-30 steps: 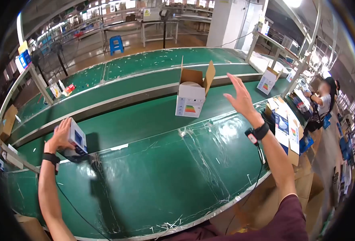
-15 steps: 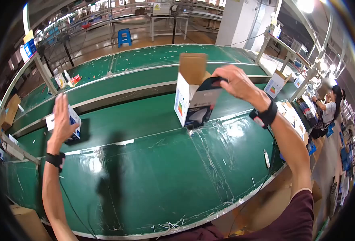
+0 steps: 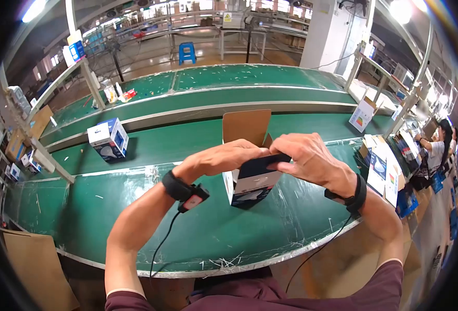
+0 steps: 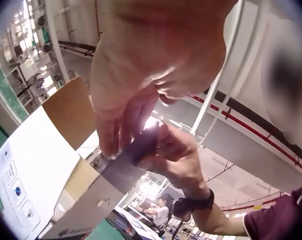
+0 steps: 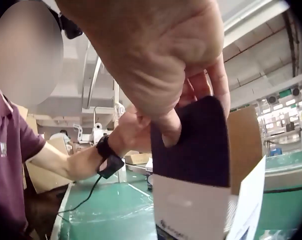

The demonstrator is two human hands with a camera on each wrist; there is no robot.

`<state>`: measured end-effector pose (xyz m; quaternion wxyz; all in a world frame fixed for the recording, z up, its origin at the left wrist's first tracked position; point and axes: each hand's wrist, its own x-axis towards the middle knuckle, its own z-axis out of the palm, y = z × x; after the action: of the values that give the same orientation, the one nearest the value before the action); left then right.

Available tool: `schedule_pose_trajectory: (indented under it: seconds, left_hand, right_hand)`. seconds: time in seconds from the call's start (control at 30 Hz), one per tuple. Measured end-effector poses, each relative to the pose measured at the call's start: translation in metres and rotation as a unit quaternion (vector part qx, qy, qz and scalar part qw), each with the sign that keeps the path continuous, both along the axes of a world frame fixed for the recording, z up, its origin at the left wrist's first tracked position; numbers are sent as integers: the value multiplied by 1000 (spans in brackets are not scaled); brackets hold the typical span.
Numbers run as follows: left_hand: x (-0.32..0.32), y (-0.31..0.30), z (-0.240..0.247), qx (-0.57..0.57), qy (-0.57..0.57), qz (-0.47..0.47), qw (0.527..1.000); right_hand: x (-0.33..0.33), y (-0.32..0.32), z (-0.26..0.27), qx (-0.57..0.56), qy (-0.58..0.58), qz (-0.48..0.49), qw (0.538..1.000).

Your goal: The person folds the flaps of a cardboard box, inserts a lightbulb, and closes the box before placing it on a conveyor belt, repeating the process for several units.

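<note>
A tall white-and-dark printed carton [image 3: 255, 181] stands with its top flaps up, in front of the person on the green surface. My right hand [image 3: 314, 158] pinches its dark front flap [image 5: 196, 145], thumb on the near face and fingers behind. From the other side my left hand [image 3: 223, 158] reaches over the top, its extended fingers [image 4: 121, 125] pointing down beside the flap's edge in the left wrist view. A brown inner flap [image 3: 247, 124] rises at the back. The carton's contents are mostly hidden by the hands and flaps.
A closed blue-and-white carton [image 3: 108, 139] stands on the belt to the left. Another opened carton [image 3: 362, 115] is farther right, near stacked flat printed cardboard [image 3: 382, 168]. Metal posts and rails frame the belt, and another person [image 3: 436, 150] works at the far right.
My left hand has left the smaller carton and crossed right to the tall one. My right hand has taken hold of its dark flap, and the tall carton has come nearer and turned.
</note>
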<state>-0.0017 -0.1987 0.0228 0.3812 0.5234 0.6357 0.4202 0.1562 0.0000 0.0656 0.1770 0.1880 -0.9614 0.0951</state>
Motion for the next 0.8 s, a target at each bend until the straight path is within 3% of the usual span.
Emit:
schedule_pose_trajectory:
  seconds: [0.07,0.1,0.17,0.2,0.33,0.43,0.53,0.57,0.8]
  left_hand:
    - [2,9,-6,26,-23,-32,999]
    - [-5,17,-14,-8,42,-25,999]
    - [2,9,8,-9,51,-28,998]
    - [-4,15,-3,38,45,-47,997]
    - [-10,19,-3,-25,-107,-61,992]
    - [-16,20,-8,-45,-85,-53,994]
    - [-24,24,-7,-11,112,-79,990]
    - [-15,19,5,-30,137,-47,989]
    - [-19,19,-8,-49,-51,-23,997]
  right_hand:
    - [2,-3,-8,-10,-12,14,1000]
    - [3,-6,-14,-17,4,11,1000]
    - [6,-13,-19,-27,34,3,999]
    - [6,-17,-23,-28,48,-11,998]
    - [8,-17,-40,-53,82,-18,995]
    - [3,-15,-50,-91,99,7,991]
    - [-4,-4,-60,-86,139,56,985]
    - [0,-1,-56,-87,88,47,991]
    - [0,-2,-58,-141,92,23,985]
